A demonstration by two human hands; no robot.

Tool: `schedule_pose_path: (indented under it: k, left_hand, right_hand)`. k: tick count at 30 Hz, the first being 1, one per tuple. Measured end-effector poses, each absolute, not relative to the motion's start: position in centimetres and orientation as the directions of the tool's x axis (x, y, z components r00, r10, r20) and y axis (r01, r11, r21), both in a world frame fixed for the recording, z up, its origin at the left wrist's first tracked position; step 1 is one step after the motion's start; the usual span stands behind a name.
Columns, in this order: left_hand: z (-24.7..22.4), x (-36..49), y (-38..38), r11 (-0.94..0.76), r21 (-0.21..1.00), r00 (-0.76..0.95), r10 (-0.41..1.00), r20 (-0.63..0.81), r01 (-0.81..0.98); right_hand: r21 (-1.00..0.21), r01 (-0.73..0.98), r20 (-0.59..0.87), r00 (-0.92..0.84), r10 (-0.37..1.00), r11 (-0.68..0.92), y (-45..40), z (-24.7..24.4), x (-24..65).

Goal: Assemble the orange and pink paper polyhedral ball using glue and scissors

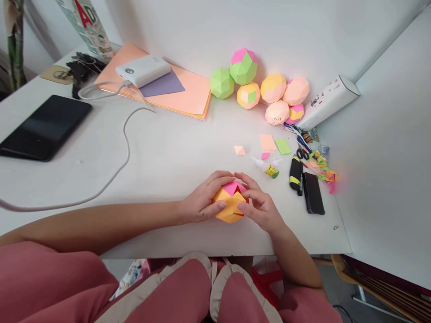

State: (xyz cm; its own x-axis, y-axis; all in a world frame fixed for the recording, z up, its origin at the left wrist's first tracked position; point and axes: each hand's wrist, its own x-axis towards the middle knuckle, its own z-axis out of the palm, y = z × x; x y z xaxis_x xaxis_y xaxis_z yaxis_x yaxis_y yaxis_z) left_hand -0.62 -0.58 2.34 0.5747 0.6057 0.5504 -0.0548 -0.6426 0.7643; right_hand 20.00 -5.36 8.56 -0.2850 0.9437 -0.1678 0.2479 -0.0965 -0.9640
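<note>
Near the front edge of the white desk [182,148] is a faceted paper ball [230,207], orange-yellow with pink on top. Dark openings show between some of its facets on the right. My left hand [206,197] is curved around its left side, thumb on the front. My right hand [262,207] grips the right side, fingertips and thumb at the open facets. A small glue bottle [271,171] lies just beyond my right hand. Past it are a peach folded paper piece [239,150], peach paper squares [267,143], green paper squares [283,146] and a pink scrap [266,155].
Several finished paper balls [243,67] rest against the back wall. To the right lie a box cutter [295,173], scissors [302,154], a phone [313,194] and a white box [328,102]. A power bank [144,71] sits on paper sheets [188,96]; its cable crosses toward a tablet [45,128].
</note>
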Motion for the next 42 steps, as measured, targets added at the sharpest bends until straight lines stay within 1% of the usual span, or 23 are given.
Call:
schedule_pose_path:
  k: [2, 3, 4, 6, 8, 9, 11, 14, 16, 17, 18, 20, 22, 27, 32, 34, 36, 40, 42]
  left_hand:
    - [1.9, -0.7, -0.1, -0.636, 0.769, 0.599, 0.592, 0.54, -0.065]
    - [1.6, -0.7, 0.2, -0.631, 0.772, 0.609, 0.584, 0.536, -0.074]
    - [1.3, -0.7, 0.5, -0.622, 0.779, 0.613, 0.584, 0.531, -0.082]
    - [0.8, -0.7, 1.1, -0.565, 0.819, 0.598, 0.624, 0.503, -0.1]
    - [0.6, -0.7, 1.5, -0.469, 0.873, 0.595, 0.667, 0.449, -0.134]
    - [0.6, -0.6, 1.6, -0.409, 0.9, 0.595, 0.689, 0.414, -0.152]
    - [0.9, -0.5, 1.6, -0.262, 0.947, 0.6, 0.733, 0.32, -0.185]
    - [1.5, -0.4, 1.3, -0.024, 0.982, 0.598, 0.79, 0.132, -0.185]
    - [1.9, -0.4, 1.2, 0.081, 0.984, 0.591, 0.806, 0.029, -0.158]
    - [2.0, -0.4, 1.2, 0.104, 0.984, 0.59, 0.807, 0.003, -0.148]
    - [2.2, -0.4, 1.1, 0.111, 0.983, 0.592, 0.806, -0.005, -0.143]
    - [2.3, -0.4, 1.1, 0.096, 0.985, 0.6, 0.8, 0.01, -0.144]
    - [2.3, -0.4, 1.1, 0.08, 0.985, 0.603, 0.797, 0.03, -0.154]
    - [2.6, -0.3, 1.3, 0.099, 0.981, 0.598, 0.801, 0.022, -0.169]
    - [3.1, -0.2, 1.4, 0.165, 0.971, 0.563, 0.825, -0.039, -0.175]
    - [3.2, 0.0, 1.5, 0.225, 0.952, 0.545, 0.835, -0.078, -0.208]
    - [3.1, 0.1, 1.7, 0.295, 0.918, 0.516, 0.847, -0.123, -0.265]
    - [3.2, 0.5, 2.8, 0.457, 0.778, 0.467, 0.851, -0.242, -0.43]
    - [3.7, 0.5, 3.5, 0.497, 0.731, 0.45, 0.846, -0.286, -0.468]
  right_hand:
    - [-0.967, 0.246, -0.144, -0.3, 0.943, -0.069, -5.0, 8.7, 20.5]
    - [-0.97, 0.238, -0.11, -0.28, 0.954, -0.042, -4.9, 8.8, 20.8]
    - [-0.972, 0.236, -0.061, -0.229, 0.972, -0.006, -4.6, 8.8, 21.1]
    - [-0.957, 0.278, 0.075, -0.045, 0.996, 0.085, -4.1, 8.5, 21.6]
    - [-0.909, 0.387, 0.224, 0.133, 0.965, 0.158, -3.5, 7.9, 22.1]
    - [-0.877, 0.446, 0.283, 0.174, 0.943, 0.181, -3.2, 7.5, 22.3]
    - [-0.827, 0.518, 0.355, 0.18, 0.917, 0.219, -2.3, 6.7, 22.7]
    - [-0.748, 0.603, 0.443, 0.144, 0.885, 0.276, -0.3, 6.3, 22.7]
    - [-0.623, 0.729, 0.488, 0.079, 0.869, 0.284, 1.5, 6.6, 22.2]
    - [-0.547, 0.796, 0.468, 0.035, 0.883, 0.259, 2.5, 6.8, 21.8]
    - [-0.476, 0.855, 0.41, 0.01, 0.912, 0.205, 3.5, 7.0, 21.3]
    - [-0.343, 0.937, 0.206, 0.009, 0.978, 0.063, 5.4, 7.3, 20.1]
    - [-0.311, 0.95, 0.119, 0.036, 0.992, 0.003, 6.9, 7.3, 19.0]
    - [-0.342, 0.937, 0.024, 0.079, 0.997, -0.066, 8.7, 6.3, 17.9]
    - [-0.462, 0.884, 0.005, 0.079, 0.997, -0.067, 8.9, 5.3, 18.4]
    - [-0.532, 0.845, 0.032, 0.069, 0.997, -0.041, 8.7, 5.3, 18.6]
    - [-0.604, 0.797, 0.09, 0.069, 0.994, -0.001, 8.0, 5.8, 18.9]
    - [-0.713, 0.694, 0.224, 0.087, 0.971, 0.102, 5.1, 7.7, 19.6]
    - [-0.744, 0.651, 0.273, 0.091, 0.958, 0.151, 2.9, 8.8, 19.8]
